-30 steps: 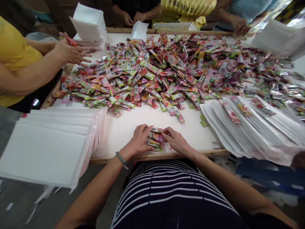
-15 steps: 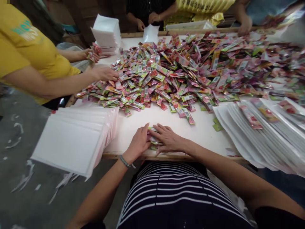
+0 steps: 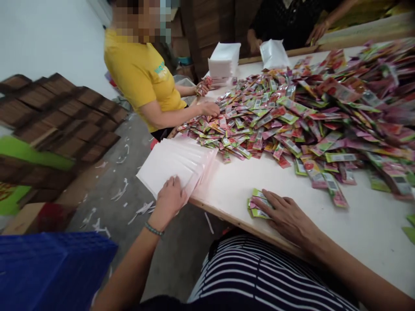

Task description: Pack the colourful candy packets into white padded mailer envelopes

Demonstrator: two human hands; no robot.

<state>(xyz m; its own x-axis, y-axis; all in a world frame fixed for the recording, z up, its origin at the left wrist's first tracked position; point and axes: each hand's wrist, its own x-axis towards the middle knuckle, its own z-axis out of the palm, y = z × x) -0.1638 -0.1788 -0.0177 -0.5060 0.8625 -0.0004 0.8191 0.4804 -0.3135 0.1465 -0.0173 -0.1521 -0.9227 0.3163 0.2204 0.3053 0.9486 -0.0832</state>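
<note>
While a co-worker (image 3: 149, 82) in yellow has a hand at the far left edge of the sachet heap (image 3: 275, 114), the person's right hand (image 3: 288, 216) lies over a small sachet bundle (image 3: 254, 194) on the surface (image 3: 235, 188) in front of the heap, fingers slightly spread. Left of the heap, the left hand (image 3: 170, 196) rests on white envelopes (image 3: 167, 166), contents hidden; whether its fingers pinch one, I can't tell.

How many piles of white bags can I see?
2: a near pile under the left hand, a far pile at the back of the table, near the person in yellow. Others may be hidden.
</note>
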